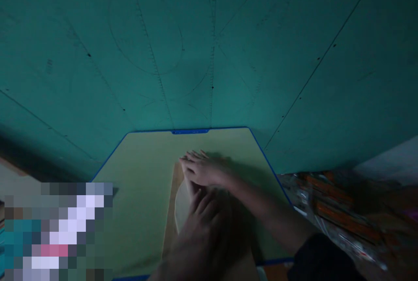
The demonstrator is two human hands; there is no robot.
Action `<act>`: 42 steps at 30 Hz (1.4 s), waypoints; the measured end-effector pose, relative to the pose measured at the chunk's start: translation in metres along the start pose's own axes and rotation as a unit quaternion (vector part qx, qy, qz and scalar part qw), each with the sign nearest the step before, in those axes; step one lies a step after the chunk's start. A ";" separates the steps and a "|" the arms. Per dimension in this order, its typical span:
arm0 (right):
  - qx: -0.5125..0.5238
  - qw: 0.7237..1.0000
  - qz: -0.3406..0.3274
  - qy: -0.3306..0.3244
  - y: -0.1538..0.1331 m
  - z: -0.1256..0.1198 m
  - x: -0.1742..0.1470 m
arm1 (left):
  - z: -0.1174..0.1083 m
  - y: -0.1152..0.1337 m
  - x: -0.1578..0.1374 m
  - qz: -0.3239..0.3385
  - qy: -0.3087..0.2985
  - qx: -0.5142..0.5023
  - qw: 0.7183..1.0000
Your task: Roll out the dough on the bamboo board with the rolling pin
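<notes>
A round, flat sheet of pale dough (183, 204) lies on a wooden board (168, 228). Across it runs a pale rod that looks like a rolling pin (190, 185), mostly covered by my hands. My right hand (204, 171) reaches in from the right and rests palm down over the far end, fingers stretched out. Nearer to me, my left hand (204, 211) has its fingers curled over the near part of the pin. Its wrist is slightly smeared and dark. Both hands and forearms hide the right part of the dough.
The board stands on a pale folding table (140, 159) with a blue rim. Behind it rises a green wall (196, 63) with ruler lines and circles drawn on it. Orange packets in clear plastic (339, 215) lie at the right. A blurred-out patch covers the lower left.
</notes>
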State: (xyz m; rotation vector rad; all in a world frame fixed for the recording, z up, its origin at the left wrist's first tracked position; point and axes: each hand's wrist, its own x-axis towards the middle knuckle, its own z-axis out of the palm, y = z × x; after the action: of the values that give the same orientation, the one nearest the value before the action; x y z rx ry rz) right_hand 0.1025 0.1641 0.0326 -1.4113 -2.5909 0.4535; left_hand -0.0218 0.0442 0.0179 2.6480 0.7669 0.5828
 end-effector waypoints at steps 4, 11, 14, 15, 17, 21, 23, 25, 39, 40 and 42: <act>-0.018 0.997 0.079 0.008 0.029 -0.018 -0.028 | 0.016 0.006 0.034 0.045 -0.049 -0.044 0.997; -0.016 0.999 0.031 0.013 -0.010 0.002 -0.001 | 0.012 0.003 0.020 0.050 -0.039 -0.055 0.996; -0.031 0.998 0.062 0.004 -0.024 0.009 0.024 | 0.005 -0.007 -0.014 0.014 0.001 0.033 0.999; -0.032 0.997 0.069 0.004 -0.023 0.009 0.028 | 0.004 -0.009 -0.023 -0.001 0.013 0.065 0.998; -0.030 0.997 0.077 0.001 -0.015 0.008 0.026 | 0.002 -0.009 -0.033 -0.037 0.028 0.090 0.995; -0.035 0.993 0.109 0.001 0.018 0.002 -0.016 | 0.012 0.006 -0.026 -0.081 0.045 0.026 0.995; -0.045 0.991 0.129 -0.003 0.035 -0.003 -0.045 | 0.025 0.013 -0.018 -0.085 0.073 0.015 0.994; -0.054 0.987 0.152 -0.007 0.046 -0.009 -0.069 | 0.038 0.018 -0.013 -0.076 0.088 0.025 0.993; -0.032 0.994 0.078 0.069 0.022 0.007 0.029 | 0.028 -0.010 -0.042 -0.121 0.056 0.147 0.980; -0.031 0.994 0.077 0.075 0.024 0.007 0.024 | 0.026 -0.008 -0.040 -0.123 0.055 0.152 0.979; -0.034 0.991 0.091 0.090 0.031 0.007 0.005 | 0.020 0.001 -0.033 -0.111 0.043 0.151 0.981</act>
State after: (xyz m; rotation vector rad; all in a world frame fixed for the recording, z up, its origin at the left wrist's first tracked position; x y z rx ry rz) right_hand 0.1220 0.1825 0.0157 -1.6377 -2.3663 0.2493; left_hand -0.0380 0.0213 -0.0085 2.7622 1.2475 0.5599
